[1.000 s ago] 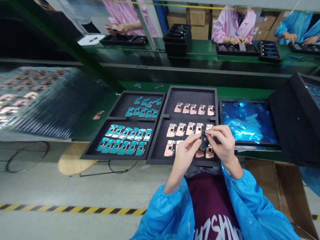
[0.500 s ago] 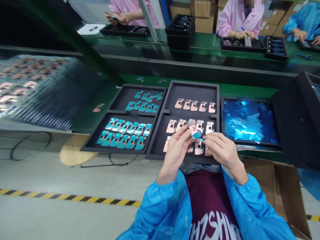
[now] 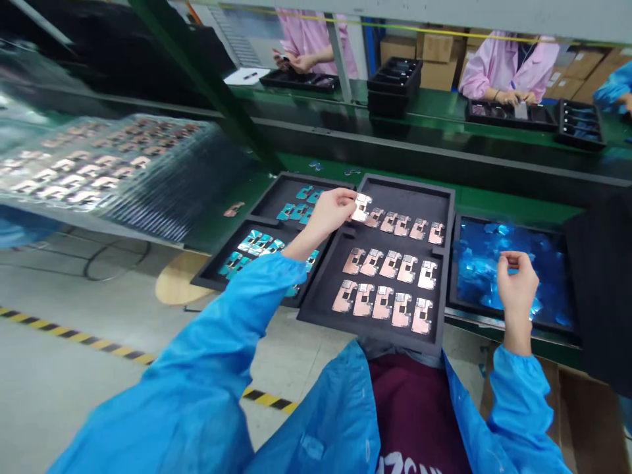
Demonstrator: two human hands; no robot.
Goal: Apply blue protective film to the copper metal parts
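Observation:
My left hand [image 3: 332, 209] pinches a small copper-coloured circuit board [image 3: 363, 207] by its edge, over the upper part of the black middle tray [image 3: 405, 191]. Beside that board, other copper-coloured boards [image 3: 419, 229] lie in a row, with two further rows in the tray's lower compartment. To the right, my right hand [image 3: 517, 283] hovers over a black tray heaped with shiny blue film pieces [image 3: 481, 257]. Its fingers are pinched together, and whatever they may hold cannot be made out.
A black tray [image 3: 286, 191] at left holds boards covered in teal film. Stacked clear trays [image 3: 148, 191] of boards stand farther left. A loose board [image 3: 234, 209] lies on the green bench. Co-workers in pink [image 3: 486, 66] sit across, beyond a dark ledge and slanted post.
My left hand has carried the board up and left to the upper row; its blue film piece no longer shows. My right hand has moved right, over the film tray. The view has shifted.

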